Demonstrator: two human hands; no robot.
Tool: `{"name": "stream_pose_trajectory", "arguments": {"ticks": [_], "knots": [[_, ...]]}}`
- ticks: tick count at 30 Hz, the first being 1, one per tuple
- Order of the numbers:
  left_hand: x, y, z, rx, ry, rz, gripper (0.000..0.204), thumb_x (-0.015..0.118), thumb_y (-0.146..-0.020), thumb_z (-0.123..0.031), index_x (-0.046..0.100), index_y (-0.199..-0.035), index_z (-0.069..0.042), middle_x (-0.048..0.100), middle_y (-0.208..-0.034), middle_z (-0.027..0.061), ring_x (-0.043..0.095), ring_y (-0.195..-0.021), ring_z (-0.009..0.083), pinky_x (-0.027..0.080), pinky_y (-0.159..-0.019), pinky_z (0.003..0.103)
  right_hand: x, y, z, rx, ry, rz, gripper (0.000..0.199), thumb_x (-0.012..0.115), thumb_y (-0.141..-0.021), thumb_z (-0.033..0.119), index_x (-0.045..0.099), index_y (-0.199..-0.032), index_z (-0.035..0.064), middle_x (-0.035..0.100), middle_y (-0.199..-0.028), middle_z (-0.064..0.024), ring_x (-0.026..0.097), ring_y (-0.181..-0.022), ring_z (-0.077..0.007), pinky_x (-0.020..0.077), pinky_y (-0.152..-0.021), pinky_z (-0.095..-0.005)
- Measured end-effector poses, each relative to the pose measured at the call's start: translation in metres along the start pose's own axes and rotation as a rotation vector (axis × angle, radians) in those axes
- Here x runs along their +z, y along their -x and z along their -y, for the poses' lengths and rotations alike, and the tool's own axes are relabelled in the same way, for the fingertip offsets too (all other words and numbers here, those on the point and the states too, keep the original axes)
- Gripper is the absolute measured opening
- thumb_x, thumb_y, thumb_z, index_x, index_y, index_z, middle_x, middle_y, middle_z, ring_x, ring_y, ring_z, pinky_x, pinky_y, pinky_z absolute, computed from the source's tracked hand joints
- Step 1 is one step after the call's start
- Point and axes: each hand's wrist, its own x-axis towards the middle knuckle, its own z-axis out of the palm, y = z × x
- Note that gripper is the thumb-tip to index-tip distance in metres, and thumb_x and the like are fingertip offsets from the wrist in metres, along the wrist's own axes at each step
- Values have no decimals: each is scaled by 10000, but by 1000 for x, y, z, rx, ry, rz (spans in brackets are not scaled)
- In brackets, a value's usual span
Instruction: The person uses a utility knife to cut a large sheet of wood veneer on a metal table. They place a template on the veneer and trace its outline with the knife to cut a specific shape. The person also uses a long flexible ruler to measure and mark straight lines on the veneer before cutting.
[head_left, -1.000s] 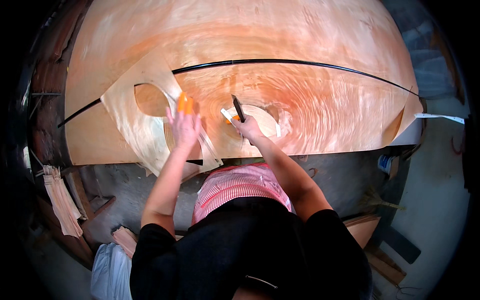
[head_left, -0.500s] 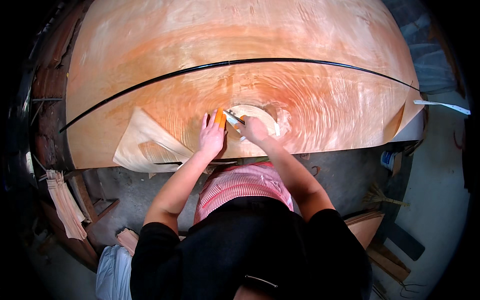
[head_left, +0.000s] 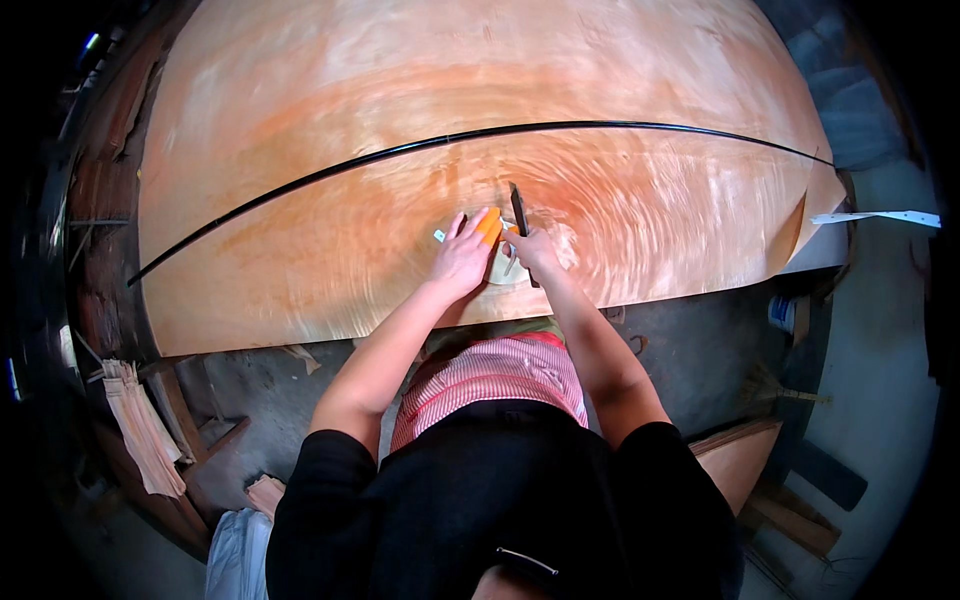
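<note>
A wide sheet of orange-brown wood veneer (head_left: 330, 240) with wavy grain lies under both my hands, close to its near edge. My left hand (head_left: 465, 262) rests on it with fingers stretched out, orange covers on some fingertips. A small pale tab (head_left: 439, 236) shows beside those fingers. My right hand (head_left: 533, 250) is closed round a dark, flat, knife-like tool (head_left: 518, 207), whose long end points away from me. Between the hands lies a small pale piece (head_left: 508, 270), partly hidden by my fingers; its kind is unclear.
A long black strip (head_left: 450, 138) bows across the veneer beyond my hands. At the right edge lie a lifted veneer corner (head_left: 790, 235) and a white perforated strip (head_left: 880, 217). Veneer scraps (head_left: 145, 425) hang at the left; a broom (head_left: 775, 388) lies right.
My left hand has moved right, closer to my right hand. The tool has swung from pointing up-left to nearly straight away. The loose pale flap at left and the larger round pale patch no longer show.
</note>
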Motion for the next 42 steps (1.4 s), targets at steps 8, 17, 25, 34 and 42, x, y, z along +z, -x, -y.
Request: {"name": "stream_pose_trajectory", "arguments": {"ticks": [8, 17, 25, 34, 42], "knots": [[2, -12, -14, 18, -217, 173, 324, 411, -726, -106, 525, -1008, 7, 445, -1150, 113, 274, -1186, 213, 155, -992, 452, -27, 23, -7, -158, 514, -35, 271, 592, -679, 300, 608, -737, 36, 602, -660, -108, 589, -643, -200, 443, -588, -313], [19, -3, -5, -34, -61, 43, 336, 463, -706, -148, 533, -1003, -6, 482, -1090, 111, 310, -1157, 238, 146, -992, 434, -67, 42, -36, -203, 339, 182, 254, 575, -723, 277, 622, -718, 27, 582, -588, -40, 535, -513, -97, 422, -503, -243], [7, 58, -58, 70, 126, 248, 592, 594, -659, -356, 441, -1128, -29, 359, -1215, 105, 209, -1209, 223, 148, -990, 428, -13, 84, -77, 58, -87, 125, 164, 562, -753, 157, 585, -784, -2, 585, -602, -28, 490, -515, -82, 392, -499, -219], [35, 73, -49, 150, -109, 252, 388, 420, -768, -210, 454, -1125, -64, 367, -1213, 97, 203, -1218, 209, 150, -983, 456, -77, 85, -42, -42, 540, 355, 185, 538, -734, 197, 587, -756, 20, 566, -568, -42, 517, -512, -123, 413, -518, -268], [-12, 82, -11, 106, 217, -36, 234, 554, -698, -129, 571, -929, -97, 522, -1013, 82, 480, -982, 232, 378, -853, 370, -99, 144, -95, -94, 628, 113, 192, 519, -755, 198, 549, -816, 18, 564, -595, -109, 561, -556, -201, 437, -528, -319]]}}
